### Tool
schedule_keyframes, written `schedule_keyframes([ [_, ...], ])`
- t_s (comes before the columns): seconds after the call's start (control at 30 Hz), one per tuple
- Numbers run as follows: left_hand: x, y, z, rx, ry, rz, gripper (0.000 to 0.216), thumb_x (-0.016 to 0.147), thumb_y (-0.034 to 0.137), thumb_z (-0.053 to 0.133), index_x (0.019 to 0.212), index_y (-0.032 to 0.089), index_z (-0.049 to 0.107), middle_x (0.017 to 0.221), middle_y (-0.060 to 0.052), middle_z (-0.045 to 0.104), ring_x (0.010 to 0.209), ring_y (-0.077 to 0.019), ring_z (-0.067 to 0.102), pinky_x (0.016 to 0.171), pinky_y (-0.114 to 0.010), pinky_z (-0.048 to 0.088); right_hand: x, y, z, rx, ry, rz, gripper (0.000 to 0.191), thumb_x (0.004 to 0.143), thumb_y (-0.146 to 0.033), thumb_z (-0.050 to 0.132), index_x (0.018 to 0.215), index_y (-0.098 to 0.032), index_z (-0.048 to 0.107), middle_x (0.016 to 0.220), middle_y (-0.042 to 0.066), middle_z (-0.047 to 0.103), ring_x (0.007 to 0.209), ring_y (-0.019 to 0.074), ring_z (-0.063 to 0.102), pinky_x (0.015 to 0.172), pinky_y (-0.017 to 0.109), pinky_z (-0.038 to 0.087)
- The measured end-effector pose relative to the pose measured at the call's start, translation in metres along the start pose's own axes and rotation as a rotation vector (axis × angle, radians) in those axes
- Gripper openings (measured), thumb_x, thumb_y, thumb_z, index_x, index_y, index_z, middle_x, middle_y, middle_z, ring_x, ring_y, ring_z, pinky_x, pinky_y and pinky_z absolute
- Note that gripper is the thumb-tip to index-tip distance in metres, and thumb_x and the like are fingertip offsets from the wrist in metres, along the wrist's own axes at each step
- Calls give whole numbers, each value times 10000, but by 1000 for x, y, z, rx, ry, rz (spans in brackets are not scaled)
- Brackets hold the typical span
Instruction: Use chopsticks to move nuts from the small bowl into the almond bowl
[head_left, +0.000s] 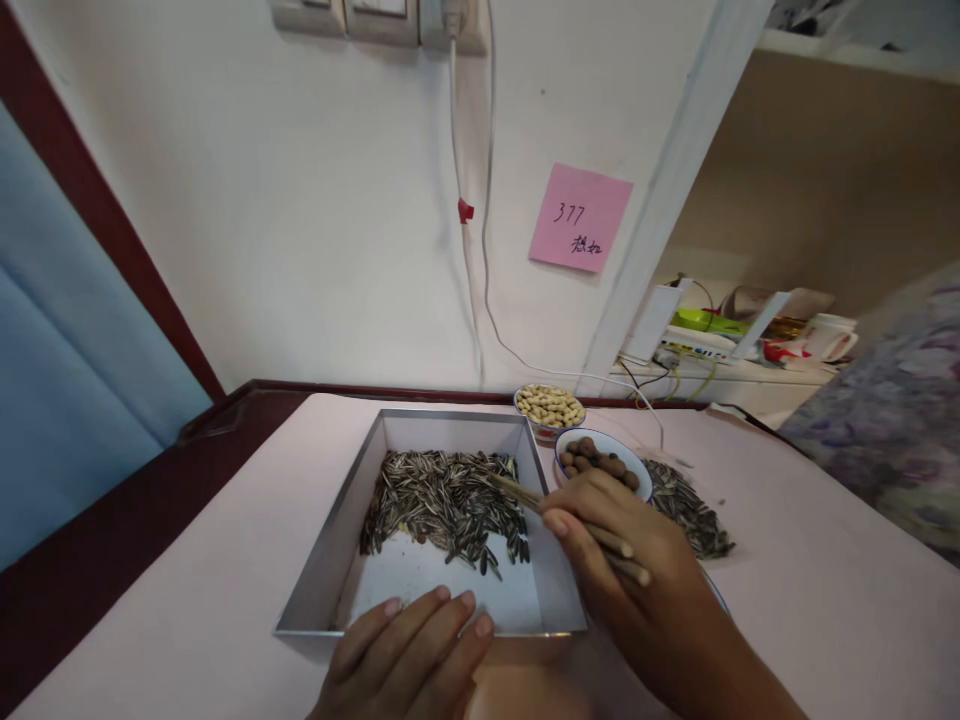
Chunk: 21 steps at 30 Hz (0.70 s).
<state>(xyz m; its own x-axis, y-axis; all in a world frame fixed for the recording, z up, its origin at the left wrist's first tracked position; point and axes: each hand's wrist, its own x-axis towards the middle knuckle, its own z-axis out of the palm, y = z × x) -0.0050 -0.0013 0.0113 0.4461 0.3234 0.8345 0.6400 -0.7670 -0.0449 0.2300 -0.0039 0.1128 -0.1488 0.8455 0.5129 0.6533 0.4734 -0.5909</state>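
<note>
A metal tray (330, 560) on the pale table holds a heap of striped sunflower seeds (442, 500). My right hand (622, 570) is closed round a pair of wooden chopsticks (570, 520) whose tips reach into the seeds at the tray's right side. My left hand (409, 650) rests on the tray's near rim, fingers stretched flat and together, holding nothing. Just behind my right hand stands a bowl of brown round nuts (604, 460), and farther back a bowl of peanuts (550, 405).
A loose pile of sunflower seeds (686, 510) lies on the table right of the bowls. A white cable (487, 270) hangs down the wall beside a pink note (580, 218). A shelf with clutter (720, 335) is at the right, and flowered cloth (885, 430) at the far right.
</note>
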Motion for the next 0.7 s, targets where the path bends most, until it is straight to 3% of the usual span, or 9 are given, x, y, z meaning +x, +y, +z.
schedule_keyframes([
  [0.13,1,0,2,18,21,10,190,1028,262,551,1087,247,730,1065,57,783,1093,-88,644,1215,-279,251,2,6,19,29,-102,-27,204,1065,-241,483,962,-217,657,945,23,641,852,157,634,761,296,470],
  [0.33,-2,-3,8,32,51,45,168,1018,275,579,1082,272,735,1070,77,778,1098,-77,643,1211,-278,257,1,2,18,95,-34,-125,186,1070,-206,466,1000,-236,636,940,-1,641,859,119,640,782,242,480],
  [0.7,-5,2,0,39,35,15,174,1021,253,574,1086,279,733,1070,99,779,1110,-66,631,1210,-276,252,0,6,31,132,-104,-47,226,1070,-221,459,913,-230,621,890,-8,625,817,126,609,743,253,449],
])
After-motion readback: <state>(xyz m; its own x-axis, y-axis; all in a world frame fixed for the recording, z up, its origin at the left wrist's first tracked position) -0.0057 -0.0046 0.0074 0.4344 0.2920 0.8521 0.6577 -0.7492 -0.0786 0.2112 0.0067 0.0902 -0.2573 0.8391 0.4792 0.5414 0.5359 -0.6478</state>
